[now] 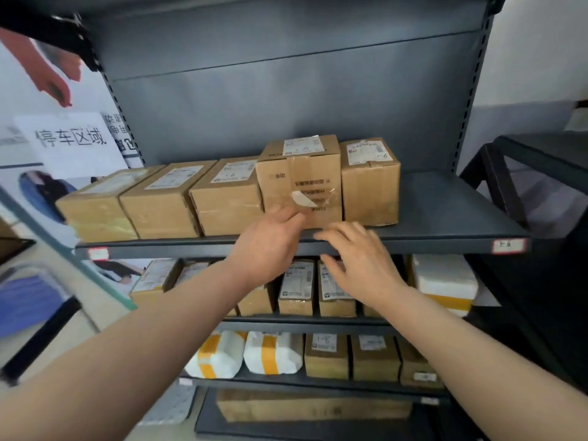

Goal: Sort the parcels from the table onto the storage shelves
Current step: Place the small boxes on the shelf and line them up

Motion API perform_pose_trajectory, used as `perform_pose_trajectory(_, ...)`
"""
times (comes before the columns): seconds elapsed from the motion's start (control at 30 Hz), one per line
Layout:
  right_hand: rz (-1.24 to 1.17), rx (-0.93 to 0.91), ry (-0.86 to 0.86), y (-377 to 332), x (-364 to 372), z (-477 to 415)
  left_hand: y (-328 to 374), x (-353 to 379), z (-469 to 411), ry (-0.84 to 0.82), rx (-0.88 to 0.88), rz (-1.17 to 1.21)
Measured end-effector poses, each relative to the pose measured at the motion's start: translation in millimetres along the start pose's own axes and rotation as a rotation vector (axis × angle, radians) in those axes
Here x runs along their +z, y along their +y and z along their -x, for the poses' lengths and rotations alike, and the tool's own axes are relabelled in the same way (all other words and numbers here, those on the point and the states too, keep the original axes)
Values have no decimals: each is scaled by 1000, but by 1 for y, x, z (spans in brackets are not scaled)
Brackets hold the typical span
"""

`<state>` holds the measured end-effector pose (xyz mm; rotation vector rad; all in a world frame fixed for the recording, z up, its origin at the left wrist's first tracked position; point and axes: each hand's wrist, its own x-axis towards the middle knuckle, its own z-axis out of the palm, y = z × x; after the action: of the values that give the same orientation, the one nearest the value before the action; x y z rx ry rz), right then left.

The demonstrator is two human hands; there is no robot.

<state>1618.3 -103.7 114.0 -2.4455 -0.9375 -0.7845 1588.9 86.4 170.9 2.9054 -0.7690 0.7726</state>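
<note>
1. The tall box [299,176] stands upright on the shelf [445,241], close to the front edge. It has a white label on top and a loose piece of tape on its front face.
2. The left hand [270,246] reaches to the lower front of the tall box. Its fingers lie close together and touch the cardboard, but they pinch nothing.
3. The right hand [359,262] hovers just below and to the right of the tall box, in front of the shelf edge. Its fingers are spread and hold nothing.
4. A narrow box [370,186] stands directly right of the tall box, very close to it.
5. 3 lower boxes [227,202] sit side by side in a row left of the tall box.
6. Below the tall box, small boxes [296,284] stand on the next level, and a white parcel [445,281] lies below and to the right.
</note>
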Motion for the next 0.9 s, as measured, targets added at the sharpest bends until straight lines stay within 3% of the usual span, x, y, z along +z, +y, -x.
perform_pose_trajectory(0.17, -78, -12, -237, -24, 57, 13, -22, 42, 77, -312, -206, -30)
perform_pose_trajectory(0.3, -90, 39, -412, -50, 104, 9, -55, 64, 131, -492, -471, -27)
perform_pose_trajectory(0.57, 12, 149, -576, -91, 185, -32, -163, 83, 188, -562, -741, -56)
perform_pose_trajectory(0.9, -84, 129, -654, -174, 290, -85, -301, 110, 237, -617, -721, -11)
